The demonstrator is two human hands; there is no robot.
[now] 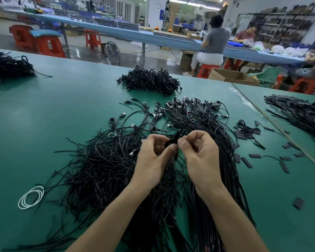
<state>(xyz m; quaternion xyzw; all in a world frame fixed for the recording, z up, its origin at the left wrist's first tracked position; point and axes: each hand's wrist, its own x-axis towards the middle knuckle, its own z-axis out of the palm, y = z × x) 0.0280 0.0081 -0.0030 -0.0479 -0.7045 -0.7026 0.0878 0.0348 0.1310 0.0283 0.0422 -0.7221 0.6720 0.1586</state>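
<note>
Above cable heap (116, 171), left hand (153, 157), right hand (198, 153) pinch coiled cable (177, 136), long axis upright.

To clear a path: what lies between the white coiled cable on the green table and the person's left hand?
Head view: a loose heap of thin black strands lies between the white coiled cable and the left hand.

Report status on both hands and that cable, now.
Left hand, right hand: both pinching the small black cable. Held above loose cable pile. Nothing between the hands.
</note>
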